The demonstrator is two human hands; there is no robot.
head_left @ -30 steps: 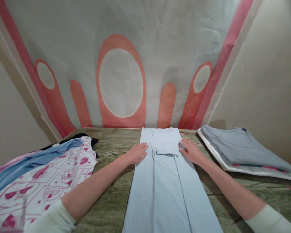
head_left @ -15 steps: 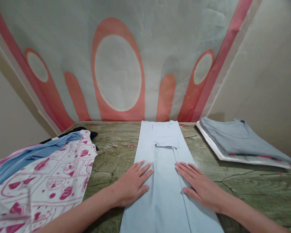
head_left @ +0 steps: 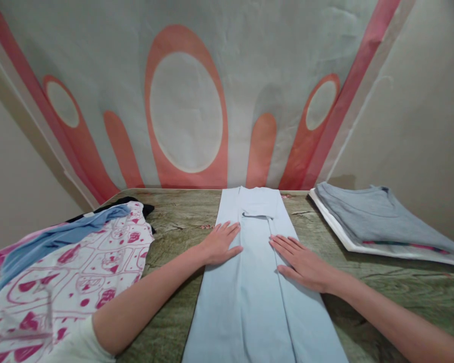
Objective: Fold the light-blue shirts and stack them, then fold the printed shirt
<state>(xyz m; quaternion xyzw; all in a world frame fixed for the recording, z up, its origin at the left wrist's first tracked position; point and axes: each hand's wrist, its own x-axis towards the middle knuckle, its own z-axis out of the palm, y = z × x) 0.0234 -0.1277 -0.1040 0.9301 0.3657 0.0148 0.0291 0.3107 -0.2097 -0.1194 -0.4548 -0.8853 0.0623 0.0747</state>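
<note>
A pale blue garment [head_left: 263, 282] lies folded into a long strip on the table, running from the far edge toward me. Its two side panels are turned inward, and a short folded flap, perhaps a sleeve, shows near the far end. On its left panel rests my left hand [head_left: 221, 243], flat with the fingers stretched out. My right hand [head_left: 300, 262] lies flat on the right panel, fingers extended and close together. Neither hand grips the cloth.
At the left lies a heap of clothes: a white and pink printed garment [head_left: 109, 259], a blue one [head_left: 71, 232] and something black behind. A folded grey shirt [head_left: 363, 212] tops a stack at the right. The wood-patterned table [head_left: 174, 222] meets a patterned wall covering [head_left: 287, 45].
Both hands have slid farther up the garment, away from me, staying flat. The flap near the far end has shifted slightly toward the far edge. The view has moved a little.
</note>
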